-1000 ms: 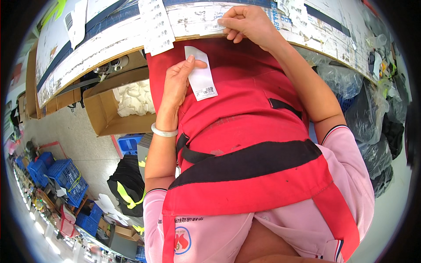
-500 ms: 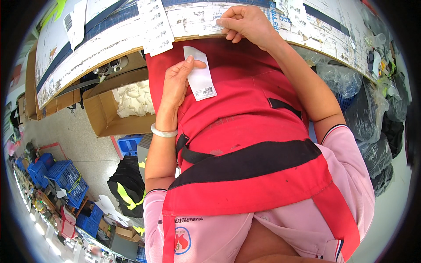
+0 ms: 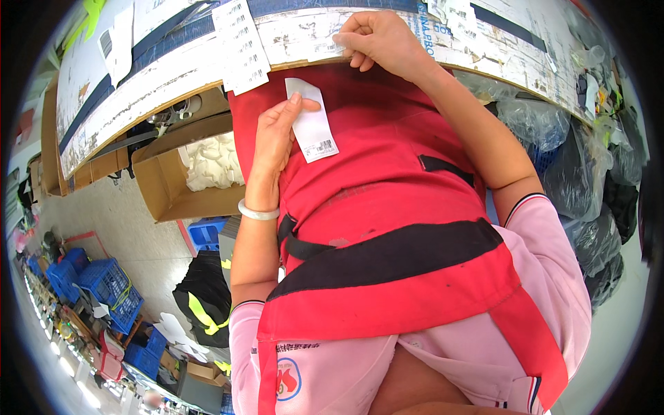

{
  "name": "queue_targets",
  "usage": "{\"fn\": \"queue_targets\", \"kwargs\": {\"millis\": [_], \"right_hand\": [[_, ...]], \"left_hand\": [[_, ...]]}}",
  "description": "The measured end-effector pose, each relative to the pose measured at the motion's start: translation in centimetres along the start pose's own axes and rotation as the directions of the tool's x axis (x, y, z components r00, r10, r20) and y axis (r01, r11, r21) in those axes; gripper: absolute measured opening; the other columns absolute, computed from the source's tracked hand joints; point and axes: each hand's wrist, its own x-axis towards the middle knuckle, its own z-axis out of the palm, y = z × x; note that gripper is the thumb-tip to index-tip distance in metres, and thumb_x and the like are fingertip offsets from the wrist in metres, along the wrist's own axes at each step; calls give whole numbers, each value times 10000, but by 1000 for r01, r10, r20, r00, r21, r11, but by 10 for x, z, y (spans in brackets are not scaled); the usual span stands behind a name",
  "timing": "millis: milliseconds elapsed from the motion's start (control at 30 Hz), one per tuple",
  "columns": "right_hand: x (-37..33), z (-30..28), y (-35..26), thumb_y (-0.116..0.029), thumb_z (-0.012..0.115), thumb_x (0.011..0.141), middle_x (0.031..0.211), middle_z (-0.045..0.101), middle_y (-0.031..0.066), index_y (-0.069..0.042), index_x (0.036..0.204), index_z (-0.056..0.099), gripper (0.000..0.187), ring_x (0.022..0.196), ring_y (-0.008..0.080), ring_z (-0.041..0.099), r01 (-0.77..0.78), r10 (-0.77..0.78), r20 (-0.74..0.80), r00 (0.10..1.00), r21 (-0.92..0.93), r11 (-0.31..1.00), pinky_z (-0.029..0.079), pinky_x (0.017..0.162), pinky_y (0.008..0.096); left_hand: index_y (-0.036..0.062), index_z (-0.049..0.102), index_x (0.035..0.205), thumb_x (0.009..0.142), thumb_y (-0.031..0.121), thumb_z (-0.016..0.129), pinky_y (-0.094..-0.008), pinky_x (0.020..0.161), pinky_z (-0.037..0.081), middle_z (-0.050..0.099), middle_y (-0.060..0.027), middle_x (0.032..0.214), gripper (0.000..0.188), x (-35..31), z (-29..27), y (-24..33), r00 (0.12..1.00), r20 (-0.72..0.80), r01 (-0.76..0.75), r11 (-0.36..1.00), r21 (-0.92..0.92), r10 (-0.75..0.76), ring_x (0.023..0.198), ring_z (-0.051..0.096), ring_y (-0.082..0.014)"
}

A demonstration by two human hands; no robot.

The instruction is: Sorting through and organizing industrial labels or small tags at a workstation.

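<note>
In my left hand (image 3: 278, 128) is a narrow white paper strip (image 3: 315, 131), pressed under the thumb in front of my red apron. A barcode is printed at its lower end. My right hand (image 3: 387, 45) is at the table's near edge, thumb and forefinger pinched on a small pale label (image 3: 337, 41); its outline is hard to see against the white tabletop. To the left of that hand, a sheet of barcode labels (image 3: 241, 52) hangs over the edge of the worn table (image 3: 297, 55).
Below the table at left stands an open cardboard box (image 3: 155, 183) with off-white pieces (image 3: 211, 162) inside. Blue crates (image 3: 111, 287) and a black bundle (image 3: 200, 294) are on the floor at left. Filled plastic bags (image 3: 577, 173) crowd the right side. More labels (image 3: 460, 17) lie on the tabletop.
My right hand has shifted slightly left along the table edge, still pinching. The left hand keeps its hold on the strip, almost unmoved; the whole view has shifted a little.
</note>
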Motion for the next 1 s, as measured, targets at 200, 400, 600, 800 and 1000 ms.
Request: {"fn": "queue_targets", "kwargs": {"millis": [200, 400, 600, 800, 1000], "right_hand": [[-21, -17, 4, -241, 620, 898, 748, 633, 30, -30, 940, 633, 215, 611, 75, 590, -31, 38, -36, 999, 170, 985, 480, 539, 202], [-56, -93, 20, -233, 627, 896, 744, 632, 12, -43, 963, 646, 202, 604, 69, 584, -15, 58, -279, 959, 155, 988, 462, 532, 192], [-65, -155, 77, -272, 701, 830, 701, 623, 5, -57, 860, 647, 224, 583, 62, 575, -251, 96, -538, 837, -222, 942, 441, 520, 197], [-65, -133, 54, -326, 729, 783, 710, 606, 23, -73, 981, 620, 340, 615, 121, 564, -312, -219, -603, 767, -649, 694, 449, 577, 262], [-78, -5, 6, -281, 630, 882, 722, 600, 5, -35, 896, 668, 250, 606, 64, 522, -267, 246, 343, 906, 13, 964, 429, 560, 211]], "left_hand": [[-39, 665, 927, 973, 267, 511, -228, 635, 488, 660, -78, 807, 345, 3, 0, -4, 1000, 23, -13, 1000, -12, 13, 687, 613, -113], [-50, 617, 1102, 962, 194, 523, -259, 777, 497, 657, -92, 1001, 296, -6, -4, -4, 995, 67, -74, 997, -22, 76, 873, 623, -127], [-21, 597, 1171, 868, 14, 623, -217, 749, 495, 662, -77, 1006, 306, -10, 4, 1, 991, 108, -82, 995, 56, 75, 846, 622, -105], [-25, 660, 1067, 875, 46, 630, -213, 757, 482, 675, -62, 976, 207, -17, 14, -1, 996, -37, -74, 989, 124, 79, 851, 610, -89], [-20, 671, 1055, 886, 74, 631, -213, 794, 468, 675, -52, 990, 197, -9, 30, 2, 979, -136, -141, 986, 86, 152, 888, 598, -84]]}}
